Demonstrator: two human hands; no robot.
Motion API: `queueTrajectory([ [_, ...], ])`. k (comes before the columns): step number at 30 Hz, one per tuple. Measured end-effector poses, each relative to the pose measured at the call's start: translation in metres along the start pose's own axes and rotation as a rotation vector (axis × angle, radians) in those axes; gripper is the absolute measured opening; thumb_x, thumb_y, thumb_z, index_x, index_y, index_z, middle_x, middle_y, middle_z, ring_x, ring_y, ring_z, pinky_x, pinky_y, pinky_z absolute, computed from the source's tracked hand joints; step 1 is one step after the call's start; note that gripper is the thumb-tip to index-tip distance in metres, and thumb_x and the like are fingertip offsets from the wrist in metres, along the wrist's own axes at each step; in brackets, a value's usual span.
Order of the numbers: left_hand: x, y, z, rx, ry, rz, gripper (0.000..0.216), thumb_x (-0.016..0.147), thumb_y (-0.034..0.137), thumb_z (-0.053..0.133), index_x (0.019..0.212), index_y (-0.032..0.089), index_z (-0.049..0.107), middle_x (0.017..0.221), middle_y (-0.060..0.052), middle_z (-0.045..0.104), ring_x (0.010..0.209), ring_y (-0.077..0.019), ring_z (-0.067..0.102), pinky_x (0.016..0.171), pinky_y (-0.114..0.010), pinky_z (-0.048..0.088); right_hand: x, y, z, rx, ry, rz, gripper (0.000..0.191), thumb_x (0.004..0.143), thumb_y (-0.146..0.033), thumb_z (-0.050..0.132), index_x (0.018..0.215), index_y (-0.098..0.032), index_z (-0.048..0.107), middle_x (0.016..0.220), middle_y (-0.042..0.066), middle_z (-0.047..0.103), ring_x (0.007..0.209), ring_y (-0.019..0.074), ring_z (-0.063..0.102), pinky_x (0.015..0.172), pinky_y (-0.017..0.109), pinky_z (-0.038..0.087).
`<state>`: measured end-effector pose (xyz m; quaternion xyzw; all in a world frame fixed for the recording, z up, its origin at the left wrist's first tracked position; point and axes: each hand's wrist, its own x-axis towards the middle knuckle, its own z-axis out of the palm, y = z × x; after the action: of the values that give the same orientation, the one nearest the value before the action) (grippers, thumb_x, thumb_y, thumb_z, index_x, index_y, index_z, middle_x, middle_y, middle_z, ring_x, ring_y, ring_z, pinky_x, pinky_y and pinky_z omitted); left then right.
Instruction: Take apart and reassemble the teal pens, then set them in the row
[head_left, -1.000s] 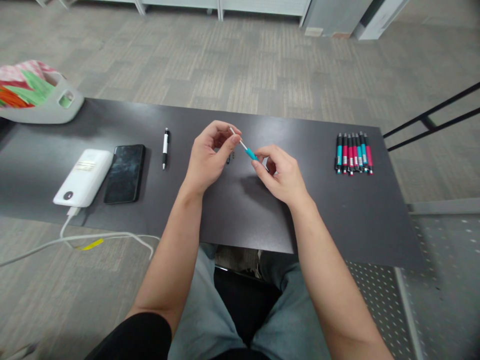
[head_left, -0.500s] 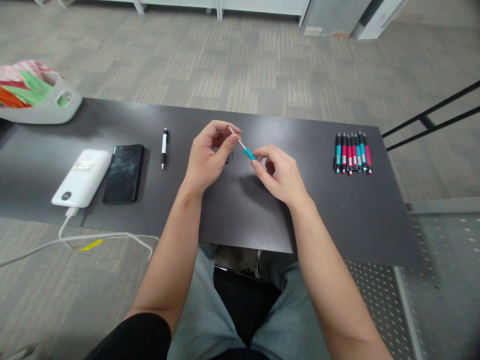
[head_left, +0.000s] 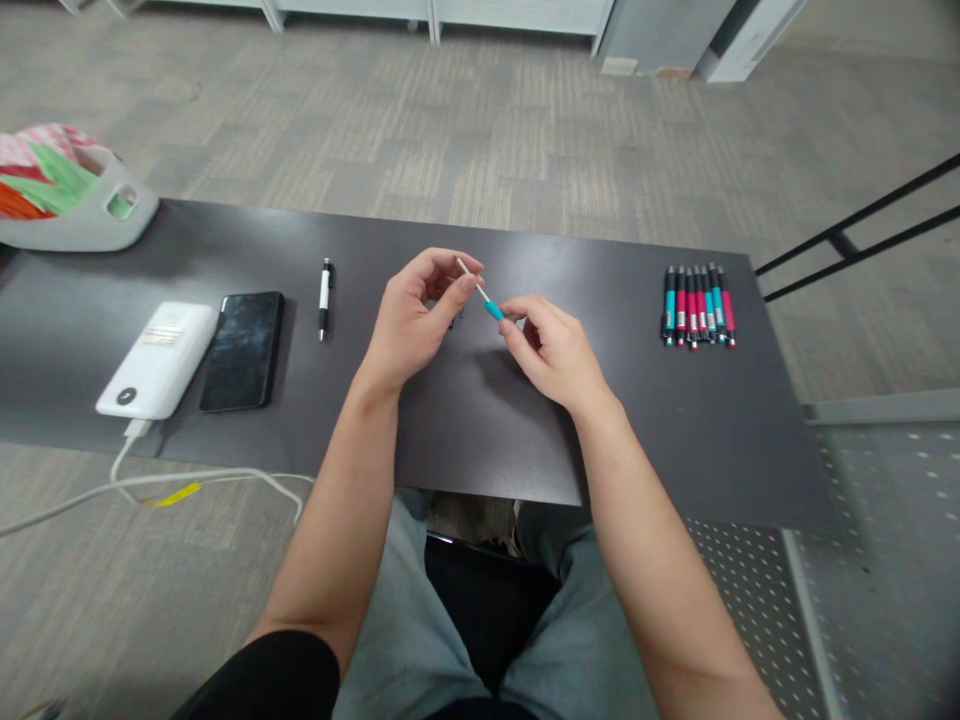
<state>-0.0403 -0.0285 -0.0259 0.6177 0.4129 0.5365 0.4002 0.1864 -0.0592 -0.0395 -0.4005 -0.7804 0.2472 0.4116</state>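
Observation:
Above the middle of the dark table (head_left: 487,440), my left hand (head_left: 416,320) pinches the thin white refill (head_left: 474,283) of a pen. My right hand (head_left: 555,350) grips the teal pen barrel (head_left: 494,311) that the refill enters. Both hands are closed on this one pen. Small dark pen parts (head_left: 457,318) lie on the table just behind my left fingers, partly hidden.
A white-and-black pen (head_left: 324,297) lies left of my hands. A black phone (head_left: 242,350) and a white power bank (head_left: 156,360) with a cable sit further left. A row of several teal and pink pens (head_left: 696,305) lies at the right. A grey basket (head_left: 71,205) stands far left.
My hands and the pen hold almost the same pose. The whole view has shifted slightly as my head moved.

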Motion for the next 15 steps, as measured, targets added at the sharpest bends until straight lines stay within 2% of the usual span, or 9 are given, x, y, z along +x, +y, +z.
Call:
queueTrajectory([
  [3, 0.001, 0.002, -0.003, 0.013, -0.022, -0.018, 0.031, 0.101, 0.059, 0.09, 0.117, 0.034, 0.084, 0.111, -0.003, 0.085, 0.097, -0.0265, 0.076, 0.09, -0.044, 0.061, 0.0, 0.001, 0.0, 0.018, 0.015, 0.027, 0.012, 0.119, -0.04, 0.063, 0.117, -0.031, 0.071, 0.11, 0.007, 0.081, 0.084, 0.0262, 0.071, 0.08, 0.044, 0.056],
  [7, 0.002, 0.001, -0.014, 0.188, -0.035, -0.001, 0.042, 0.095, 0.055, 0.091, 0.13, 0.035, 0.08, 0.136, -0.005, 0.083, 0.104, -0.0276, 0.075, 0.098, -0.047, 0.064, 0.0, 0.004, 0.0, 0.053, 0.057, 0.067, 0.018, 0.12, -0.048, 0.064, 0.12, -0.032, 0.072, 0.113, 0.007, 0.081, 0.079, 0.025, 0.069, 0.078, 0.044, 0.056],
  [11, -0.001, -0.01, -0.021, 0.564, -0.055, -0.011, 0.026, 0.097, 0.043, 0.085, 0.122, 0.035, 0.084, 0.136, -0.01, 0.075, 0.118, -0.0346, 0.073, 0.107, -0.055, 0.064, 0.001, 0.005, 0.0, 0.052, 0.08, 0.095, 0.024, 0.119, -0.054, 0.064, 0.12, -0.032, 0.073, 0.112, 0.007, 0.08, 0.075, 0.0249, 0.066, 0.077, 0.045, 0.056],
  [15, -0.006, -0.018, -0.014, 0.792, -0.085, -0.023, 0.017, 0.097, 0.034, 0.085, 0.113, 0.035, 0.089, 0.133, -0.013, 0.072, 0.129, -0.0442, 0.069, 0.116, -0.068, 0.059, 0.0, 0.004, 0.0, 0.026, 0.092, 0.113, 0.025, 0.118, -0.055, 0.064, 0.119, -0.032, 0.074, 0.109, 0.007, 0.079, 0.076, 0.0262, 0.068, 0.078, 0.045, 0.057],
])
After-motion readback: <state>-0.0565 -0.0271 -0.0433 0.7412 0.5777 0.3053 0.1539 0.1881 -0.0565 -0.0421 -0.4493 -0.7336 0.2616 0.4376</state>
